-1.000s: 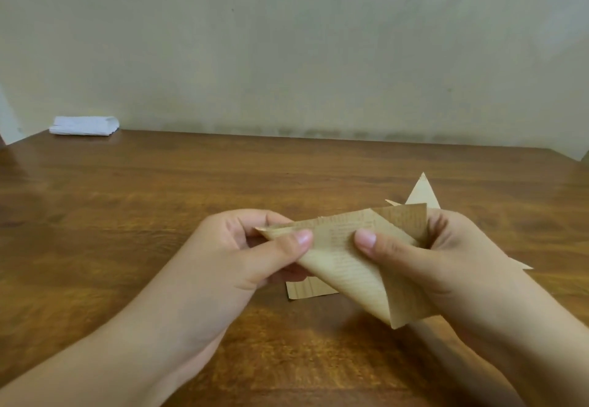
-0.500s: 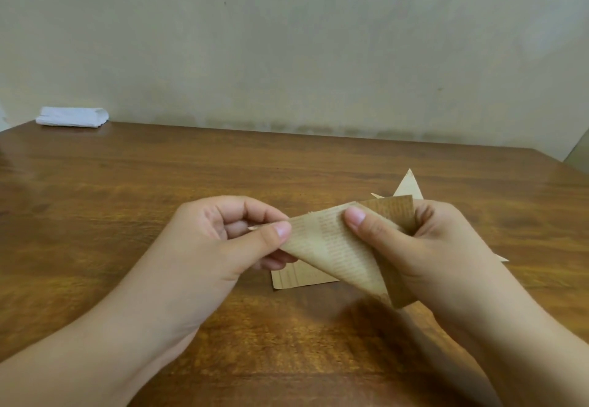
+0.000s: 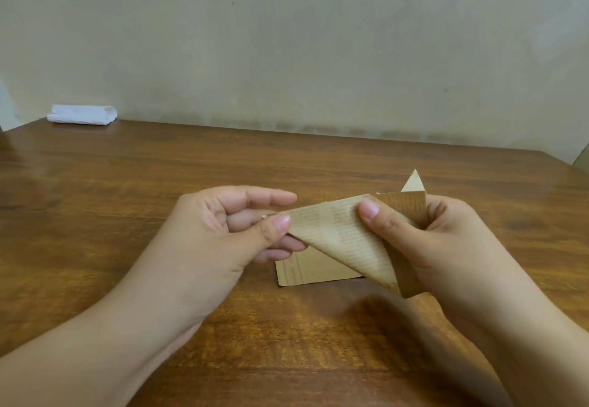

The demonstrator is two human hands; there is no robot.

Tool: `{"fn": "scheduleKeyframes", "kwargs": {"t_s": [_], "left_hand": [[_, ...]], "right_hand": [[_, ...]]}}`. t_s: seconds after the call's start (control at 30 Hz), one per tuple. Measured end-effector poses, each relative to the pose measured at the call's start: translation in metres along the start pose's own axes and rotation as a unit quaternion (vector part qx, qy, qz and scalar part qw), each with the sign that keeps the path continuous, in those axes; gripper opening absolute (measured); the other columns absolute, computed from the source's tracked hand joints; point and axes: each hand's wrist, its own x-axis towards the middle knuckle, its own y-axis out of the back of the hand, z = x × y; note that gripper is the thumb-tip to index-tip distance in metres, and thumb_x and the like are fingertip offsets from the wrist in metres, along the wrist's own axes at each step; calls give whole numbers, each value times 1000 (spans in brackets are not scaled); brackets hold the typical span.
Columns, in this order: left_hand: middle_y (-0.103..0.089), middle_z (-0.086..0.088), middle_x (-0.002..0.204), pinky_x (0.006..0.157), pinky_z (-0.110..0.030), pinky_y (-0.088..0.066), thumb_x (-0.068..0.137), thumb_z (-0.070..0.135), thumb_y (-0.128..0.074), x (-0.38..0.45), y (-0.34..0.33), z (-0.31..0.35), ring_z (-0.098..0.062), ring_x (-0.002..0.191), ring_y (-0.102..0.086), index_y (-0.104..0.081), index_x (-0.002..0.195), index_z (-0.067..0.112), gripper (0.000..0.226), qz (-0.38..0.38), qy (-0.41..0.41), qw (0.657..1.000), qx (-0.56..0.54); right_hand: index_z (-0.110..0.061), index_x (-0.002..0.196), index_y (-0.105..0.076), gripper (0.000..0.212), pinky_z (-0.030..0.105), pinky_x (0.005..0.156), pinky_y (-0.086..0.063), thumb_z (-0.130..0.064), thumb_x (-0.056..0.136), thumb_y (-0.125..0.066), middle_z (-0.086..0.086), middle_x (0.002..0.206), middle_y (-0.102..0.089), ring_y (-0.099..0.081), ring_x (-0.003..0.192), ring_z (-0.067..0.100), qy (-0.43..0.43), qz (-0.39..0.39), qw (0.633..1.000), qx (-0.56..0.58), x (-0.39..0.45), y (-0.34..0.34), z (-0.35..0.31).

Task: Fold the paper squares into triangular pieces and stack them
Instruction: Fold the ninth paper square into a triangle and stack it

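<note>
Paper [image 3: 344,234], half-folded, is pinched at frame centre by left hand [image 3: 229,231] and right hand [image 3: 424,241]. More sheets [image 3: 306,271] lie on counter [image 3: 127,202]; a finished triangle [image 3: 413,182] possibly sits behind.

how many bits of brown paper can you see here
3: a folded piece held in both hands, a flat sheet on the table beneath, a triangle tip behind the right hand. More may be hidden.

Plain room, likely home: wooden table [image 3: 127,199] against bare plastered wall [image 3: 287,40].
</note>
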Motion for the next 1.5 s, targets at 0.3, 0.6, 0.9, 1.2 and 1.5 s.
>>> {"fn": "scheduleKeyframes", "kwargs": {"t_s": [0.3,0.6,0.9,1.2,1.5], "left_hand": [[-74,-7,76,59,-16,-54,82,6,-57,-2,1,5,-10,65,-69,-71,96,19,23,-8,10,999,-39],[-73,-14,77,58,-19,-56,57,7,-70,0,6,5,-16,65,-70,-73,78,5,21,-23,39,996,-73],[-73,-16,84,60,-21,-57,63,11,-70,0,8,7,-19,71,-72,-74,76,5,15,-32,103,987,-116],[-73,-16,77,58,-20,-57,62,11,-69,-1,8,7,-18,66,-71,-70,78,0,19,-9,87,992,-86],[-72,-16,73,56,-20,-57,59,13,-71,0,8,5,-17,63,-70,-70,71,1,17,-4,80,993,-81]], "right_hand": [[2,79,-65,62,35,52,-40,-56,59,-78,25,70,-61,-53,58,25,-2,8,1000,13,1,1,3],[-7,77,-72,58,29,44,-44,-57,47,-73,13,67,-67,-59,54,19,-5,-10,999,37,0,0,4],[-12,79,-75,58,33,47,-47,-58,44,-74,23,75,-70,-62,56,23,6,-2,999,42,-2,-3,1],[-22,78,-76,62,40,56,-51,-66,33,-75,13,73,-72,-66,59,24,1,9,1000,10,-6,-6,-7],[-25,77,-77,77,40,64,-52,-77,20,-74,8,69,-73,-69,59,23,9,12,1000,-11,-11,-8,-13]]}}
